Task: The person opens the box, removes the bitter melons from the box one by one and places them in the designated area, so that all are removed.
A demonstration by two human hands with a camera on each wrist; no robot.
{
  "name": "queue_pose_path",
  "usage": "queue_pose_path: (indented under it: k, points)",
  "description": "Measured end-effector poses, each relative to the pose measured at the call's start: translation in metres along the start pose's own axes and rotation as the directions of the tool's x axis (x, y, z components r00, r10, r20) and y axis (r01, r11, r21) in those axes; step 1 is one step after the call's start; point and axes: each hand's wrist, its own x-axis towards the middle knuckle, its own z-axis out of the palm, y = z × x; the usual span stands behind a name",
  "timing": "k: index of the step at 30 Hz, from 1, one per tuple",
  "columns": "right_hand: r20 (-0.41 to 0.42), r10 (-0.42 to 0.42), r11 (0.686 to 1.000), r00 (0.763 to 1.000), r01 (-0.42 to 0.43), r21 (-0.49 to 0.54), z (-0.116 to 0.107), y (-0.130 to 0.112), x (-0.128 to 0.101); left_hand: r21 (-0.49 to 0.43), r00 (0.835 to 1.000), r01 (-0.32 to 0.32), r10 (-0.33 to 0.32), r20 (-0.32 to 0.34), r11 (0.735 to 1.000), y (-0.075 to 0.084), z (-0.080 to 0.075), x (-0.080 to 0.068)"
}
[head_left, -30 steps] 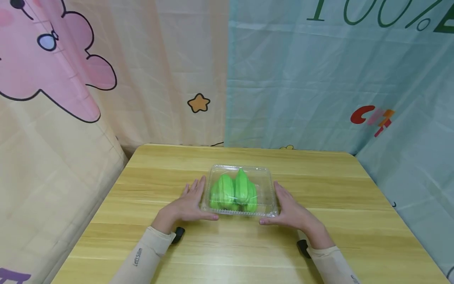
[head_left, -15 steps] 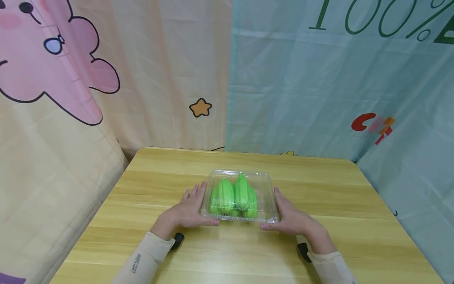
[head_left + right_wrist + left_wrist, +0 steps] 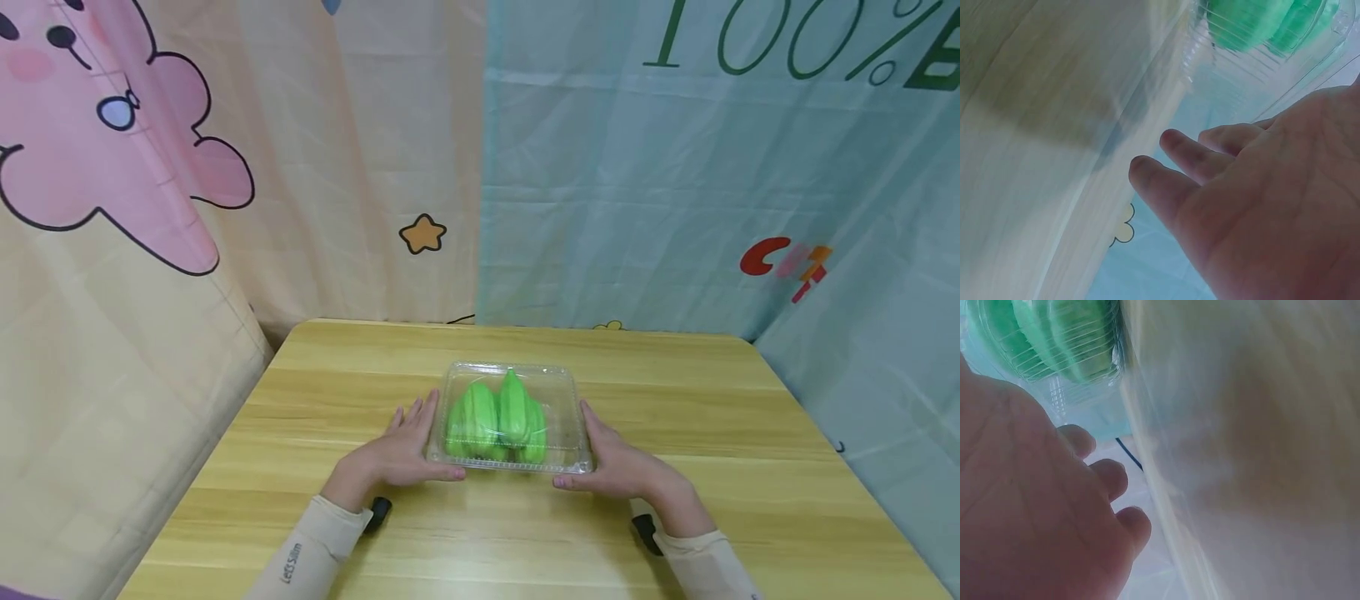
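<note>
The clear plastic clamshell container (image 3: pixel 564 421) is located slightly beyond the middle of the table, between both hands. Its long axis is aligned left to right, with the right end turned slightly toward the person; whether the base is in contact with the tabletop cannot be told. The container is rectangular, thin-walled and glossy, with rounded corners, ribbed walls and a flanged rim.

Green star fruits (image 3: pixel 513 408) are enclosed, gathered toward the left and centre. Their bodies are smooth and deeply ridged, with long axes directed away from the person; one tapered tip is pointed toward the far side.

The left side is bordered by the left hand (image 3: pixel 403 452), with fingers extended and slightly spread and the thumb held straight at the near edge. The right side is bordered by the right hand (image 3: pixel 621 463), with fingers likewise extended, gaps being visible between the fingertips, and the thumb laid at the near corner.

The table (image 3: pixel 480 546) is finished in pale, striped wood grain. Beyond it, cream fabric (image 3: pixel 330 192) and light blue fabric (image 3: pixel 637 192) are hung, both lightly creased.
</note>
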Motion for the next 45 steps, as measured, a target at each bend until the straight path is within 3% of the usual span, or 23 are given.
queue_pose_path:
  k: [17, 33, 45]
  points:
    - [0.06, 0.056, 0.998, 0.997, -0.057, 0.026, 0.0, -0.002, -0.002, -0.064, 0.998, 0.029, -0.025, 0.052, 0.998, 0.001, 0.0, -0.001]
    - [0.075, 0.06, 0.998, 0.995, -0.058, -0.024, -0.001, -0.007, -0.004, -0.039, 0.998, 0.03, -0.028, 0.048, 0.999, 0.003, 0.001, -0.001]
    - [0.104, 0.051, 0.999, 0.993, -0.051, -0.004, -0.004, -0.01, -0.006, 0.015, 0.998, 0.032, -0.032, 0.052, 0.999, 0.003, -0.001, -0.002]
